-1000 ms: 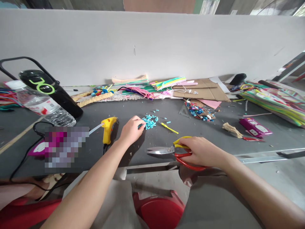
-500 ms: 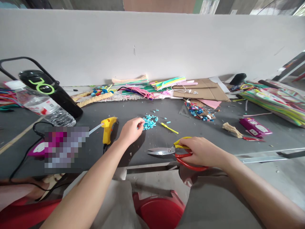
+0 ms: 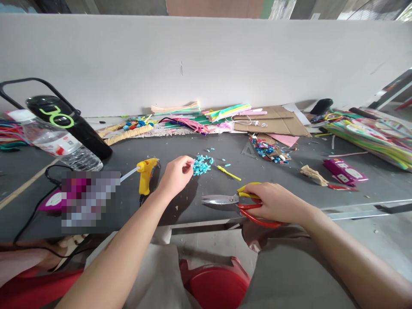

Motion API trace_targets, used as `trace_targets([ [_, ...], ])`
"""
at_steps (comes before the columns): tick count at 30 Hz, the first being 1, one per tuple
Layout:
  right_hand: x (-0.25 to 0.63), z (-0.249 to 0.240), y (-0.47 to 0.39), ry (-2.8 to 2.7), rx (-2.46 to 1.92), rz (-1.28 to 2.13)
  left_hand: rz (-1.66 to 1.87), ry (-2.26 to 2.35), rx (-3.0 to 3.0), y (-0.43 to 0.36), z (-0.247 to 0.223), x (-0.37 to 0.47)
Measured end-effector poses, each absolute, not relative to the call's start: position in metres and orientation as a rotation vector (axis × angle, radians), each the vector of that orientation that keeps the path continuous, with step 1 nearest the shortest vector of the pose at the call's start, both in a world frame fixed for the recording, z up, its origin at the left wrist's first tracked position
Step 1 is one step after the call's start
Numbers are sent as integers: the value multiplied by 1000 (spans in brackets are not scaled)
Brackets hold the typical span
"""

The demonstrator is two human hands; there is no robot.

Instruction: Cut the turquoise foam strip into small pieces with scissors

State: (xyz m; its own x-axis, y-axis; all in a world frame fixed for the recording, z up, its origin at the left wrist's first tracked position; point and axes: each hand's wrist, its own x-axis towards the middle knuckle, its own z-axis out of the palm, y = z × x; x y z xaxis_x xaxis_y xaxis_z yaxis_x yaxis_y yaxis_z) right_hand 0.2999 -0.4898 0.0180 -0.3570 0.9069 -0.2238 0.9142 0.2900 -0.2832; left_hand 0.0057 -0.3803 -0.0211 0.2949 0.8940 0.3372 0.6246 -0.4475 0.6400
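Note:
My left hand [image 3: 177, 172] is at the left edge of a pile of small blue pieces [image 3: 202, 165], its thumb and fingertips pinched together. Whatever lies between those fingertips is too small or hidden to make out. My right hand [image 3: 273, 201] grips a pair of scissors [image 3: 220, 199] by the yellow and red handles, near the table's front edge. The closed-looking blades point left, below the pile. Between the pile and the scissors lies a thin yellow-green strip [image 3: 230, 173] with a knotted-looking end.
A yellow glue gun [image 3: 146, 176] rests left of my left hand. Farther left are a clear water bottle [image 3: 58, 141] and a black bottle [image 3: 74, 128]. Colourful pipe cleaners [image 3: 370, 137] and a purple packet [image 3: 345, 171] lie at right; cardboard [image 3: 273, 120] is along the back panel.
My right hand and the scissors have shifted slightly to the right and away from me. The left hand has moved a little at the pile's edge, fingers still pinched.

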Motion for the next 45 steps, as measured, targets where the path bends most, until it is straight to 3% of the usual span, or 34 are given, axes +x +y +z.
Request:
trace_targets([
  [12, 303, 18, -489, 2490, 1790, -576, 1012, 1316, 1960, -385, -19, 5],
  [35, 303, 18, -488, 2477, 1794, -559, 867, 1262, 2092, -386, -17, 1],
  [45, 307, 19, -487, 2501, 1982, -497, 957, 1288, 2002, -389, -9, 0],
])
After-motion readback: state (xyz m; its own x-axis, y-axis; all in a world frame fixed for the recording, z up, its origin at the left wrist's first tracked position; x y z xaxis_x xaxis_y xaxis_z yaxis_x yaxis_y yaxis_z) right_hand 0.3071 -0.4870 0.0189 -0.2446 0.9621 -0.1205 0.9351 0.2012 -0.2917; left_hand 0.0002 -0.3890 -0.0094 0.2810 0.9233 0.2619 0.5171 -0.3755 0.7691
